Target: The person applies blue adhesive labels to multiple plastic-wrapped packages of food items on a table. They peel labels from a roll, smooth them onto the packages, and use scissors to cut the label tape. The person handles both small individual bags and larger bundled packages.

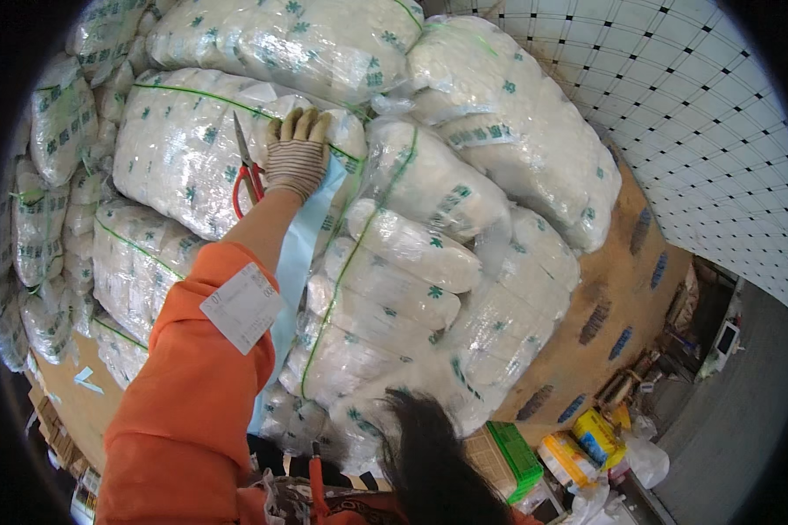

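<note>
My left hand (pixel 299 156), in a striped glove with tan fingertips, lies on a large clear-plastic bale (pixel 179 144) of white packs. Its fingers stretch forward, close to the bale's green strap (pixel 203 93). Just left of the hand, red-handled scissors (pixel 247 171) rest on the bale with their blades closed, pointing away from me. A pale blue strip (pixel 298 262) runs beside and under my forearm. A white label (pixel 242 306) is stuck to my orange sleeve. My right hand is not visible.
More wrapped bales (pixel 508 131) are piled all round, with smaller packs (pixel 57 131) at the left. Brown board (pixel 617 289) with dark marks lies to the right, beside a white patterned panel (pixel 674 105). Dark hair (pixel 429 455) covers part of the lower middle. Yellow packages (pixel 597 437) sit lower right.
</note>
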Demonstrator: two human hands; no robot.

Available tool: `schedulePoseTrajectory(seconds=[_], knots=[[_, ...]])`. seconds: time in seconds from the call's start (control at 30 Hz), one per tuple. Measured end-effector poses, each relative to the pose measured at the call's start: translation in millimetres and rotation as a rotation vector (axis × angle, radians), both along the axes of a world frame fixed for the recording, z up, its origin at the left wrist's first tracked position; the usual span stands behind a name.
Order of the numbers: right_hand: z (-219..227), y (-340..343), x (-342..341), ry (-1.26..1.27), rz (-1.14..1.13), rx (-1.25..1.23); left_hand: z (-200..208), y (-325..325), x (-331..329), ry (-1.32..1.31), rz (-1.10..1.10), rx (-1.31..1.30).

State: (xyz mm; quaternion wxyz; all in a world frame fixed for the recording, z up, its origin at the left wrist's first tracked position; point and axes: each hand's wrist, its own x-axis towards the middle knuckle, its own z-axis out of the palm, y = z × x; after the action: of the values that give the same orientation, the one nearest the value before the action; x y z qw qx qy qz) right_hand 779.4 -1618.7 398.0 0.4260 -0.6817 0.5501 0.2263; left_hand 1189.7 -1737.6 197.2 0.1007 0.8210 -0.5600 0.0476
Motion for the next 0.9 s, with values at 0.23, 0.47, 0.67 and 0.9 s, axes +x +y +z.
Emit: schedulePoseTrajectory(seconds=[0.23,0.47,0.67,0.9], knots=[[-128,-169,93,-0.064,0.251,-0.343,-6,3,6,-0.019,0.009,-0.001],[-215,-225,198,-0.387,1.096,-0.885,4,2,0,-0.012,-0.011,-0.01],[-201,-265,271,-0.352,0.666,-0.818,7,6,4,0.021,-0.001,0.053],[-185,-243,287,-0.191,0.371,-0.647,5,12,9,-0.009,0.003,0.047]])
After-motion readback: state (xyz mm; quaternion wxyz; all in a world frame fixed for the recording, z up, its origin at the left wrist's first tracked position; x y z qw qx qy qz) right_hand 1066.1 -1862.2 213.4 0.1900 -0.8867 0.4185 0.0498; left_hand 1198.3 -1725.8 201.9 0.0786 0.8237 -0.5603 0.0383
